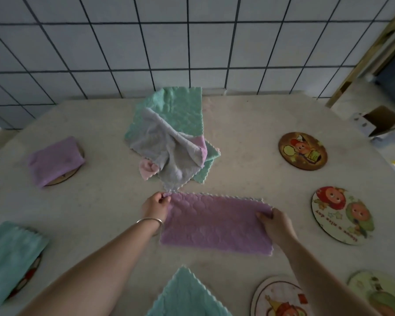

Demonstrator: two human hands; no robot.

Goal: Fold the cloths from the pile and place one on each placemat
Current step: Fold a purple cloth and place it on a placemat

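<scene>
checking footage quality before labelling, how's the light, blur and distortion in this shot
Head view: dim, flat light with no glare and only faint shadows; strong wide-angle bending, the wall grid lines curve and the table edge bows; soft overall, blurrier toward the corners, yet the purple cloth held by the left hand and right hand reads clearly.

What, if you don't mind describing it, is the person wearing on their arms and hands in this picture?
Both forearms are bare up to the frame's edge, with no sleeves showing. The left hand has a thin silver-coloured bangle around its wrist. The right hand wears nothing that can be seen: no watch, bracelet or glove. No rings show on either hand, though the fingers are partly hidden.
</scene>
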